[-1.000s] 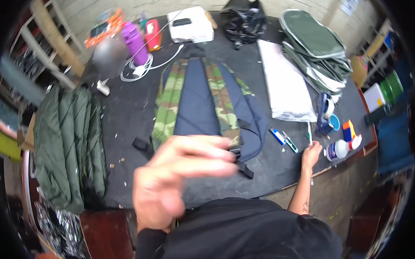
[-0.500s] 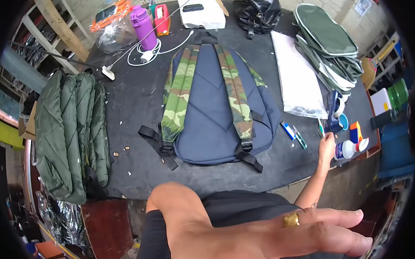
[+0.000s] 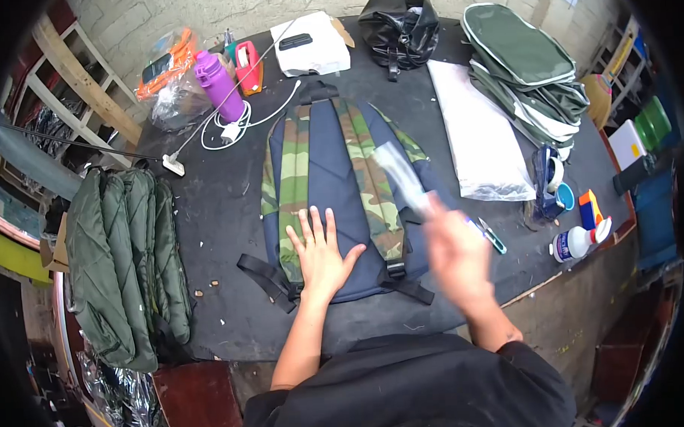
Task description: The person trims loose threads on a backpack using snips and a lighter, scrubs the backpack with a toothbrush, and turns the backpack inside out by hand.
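Observation:
A navy backpack [image 3: 332,206] with camouflage straps [image 3: 293,170] lies on the dark table, its strap side up. Flat on its lower left part rests my left hand [image 3: 321,259], fingers spread, partly over the left strap. My right hand [image 3: 460,251] is closed around a pale, long object [image 3: 401,177], smeared by motion, so its kind is unclear. That object points up and left over the right strap; whether it touches the strap I cannot tell. A blue item beside a teal-handled cutter [image 3: 493,237] lies just right of my right hand.
Folded green quilted pieces [image 3: 118,266] hang over the table's left edge. At the back are a purple bottle [image 3: 221,90], white cable [image 3: 234,131], red tape dispenser [image 3: 248,70] and black bag [image 3: 400,31]. On the right: green bags [image 3: 521,45], a plastic-wrapped white packet [image 3: 482,141], a white bottle [image 3: 573,243].
My left hand has come down from close to the camera onto the backpack. My right hand has moved left from the table's right side, carrying the pale object over the backpack.

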Demonstrator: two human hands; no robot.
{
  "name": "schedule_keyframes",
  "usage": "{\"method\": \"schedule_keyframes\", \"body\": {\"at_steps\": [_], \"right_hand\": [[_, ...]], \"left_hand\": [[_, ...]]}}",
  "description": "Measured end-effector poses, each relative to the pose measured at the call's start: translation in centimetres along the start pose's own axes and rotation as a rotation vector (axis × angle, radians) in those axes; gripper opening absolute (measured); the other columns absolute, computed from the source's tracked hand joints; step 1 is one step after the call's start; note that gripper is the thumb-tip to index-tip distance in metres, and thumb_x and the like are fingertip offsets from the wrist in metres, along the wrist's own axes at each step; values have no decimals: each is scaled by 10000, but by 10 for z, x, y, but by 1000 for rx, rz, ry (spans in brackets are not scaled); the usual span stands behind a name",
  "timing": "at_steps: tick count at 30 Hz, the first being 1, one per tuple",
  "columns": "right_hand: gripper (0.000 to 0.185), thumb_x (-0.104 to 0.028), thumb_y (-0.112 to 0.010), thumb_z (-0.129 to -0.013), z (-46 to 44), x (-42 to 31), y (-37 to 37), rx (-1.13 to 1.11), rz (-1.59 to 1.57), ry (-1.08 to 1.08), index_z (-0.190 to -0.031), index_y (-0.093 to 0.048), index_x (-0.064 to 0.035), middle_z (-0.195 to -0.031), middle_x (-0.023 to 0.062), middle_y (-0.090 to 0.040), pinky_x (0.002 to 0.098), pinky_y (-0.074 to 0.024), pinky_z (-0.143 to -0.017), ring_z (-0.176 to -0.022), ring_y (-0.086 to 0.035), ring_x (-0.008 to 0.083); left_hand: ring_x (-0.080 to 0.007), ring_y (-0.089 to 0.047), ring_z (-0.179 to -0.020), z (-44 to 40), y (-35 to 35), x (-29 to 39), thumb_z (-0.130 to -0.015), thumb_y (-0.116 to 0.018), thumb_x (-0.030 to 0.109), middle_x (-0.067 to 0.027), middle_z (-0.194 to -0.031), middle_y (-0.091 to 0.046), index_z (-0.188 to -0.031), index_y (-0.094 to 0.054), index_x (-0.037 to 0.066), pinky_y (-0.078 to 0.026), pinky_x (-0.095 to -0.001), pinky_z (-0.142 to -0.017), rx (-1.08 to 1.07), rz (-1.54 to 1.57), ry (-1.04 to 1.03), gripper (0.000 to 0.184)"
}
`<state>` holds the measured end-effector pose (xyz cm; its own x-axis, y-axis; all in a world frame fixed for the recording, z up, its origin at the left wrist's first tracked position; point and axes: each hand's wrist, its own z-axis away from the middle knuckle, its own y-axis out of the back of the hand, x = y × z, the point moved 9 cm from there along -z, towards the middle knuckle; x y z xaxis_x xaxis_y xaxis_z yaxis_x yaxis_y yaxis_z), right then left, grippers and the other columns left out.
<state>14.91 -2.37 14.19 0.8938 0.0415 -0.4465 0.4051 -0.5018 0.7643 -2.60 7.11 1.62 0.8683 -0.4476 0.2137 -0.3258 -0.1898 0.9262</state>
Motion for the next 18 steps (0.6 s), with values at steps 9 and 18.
{"method": "schedule_keyframes", "body": {"at_steps": [9,18], "right_hand": [[264,-83,-565,-745,-7,-17,-183,-164,361,280,-967,-607,53,-647,104,-604,312,-473,-423,-526,-615,206],[154,-73,-577,-744,1,-22,-191,-237,494,248,-842,-642,27,-640,96,-632,313,-482,-413,-547,-636,175]], "left_hand": [[-386,-68,-1397,12,-38,-6,-755,-619,465,-225,-1478,-198,-1392,-302,-19,25,-590,-1086,-148,17,19,861],[-373,-86,-1397,8,-38,-6,-756,-611,456,-234,-1469,-210,-1381,-302,-39,10,-574,-1098,-145,-20,18,855]]}}
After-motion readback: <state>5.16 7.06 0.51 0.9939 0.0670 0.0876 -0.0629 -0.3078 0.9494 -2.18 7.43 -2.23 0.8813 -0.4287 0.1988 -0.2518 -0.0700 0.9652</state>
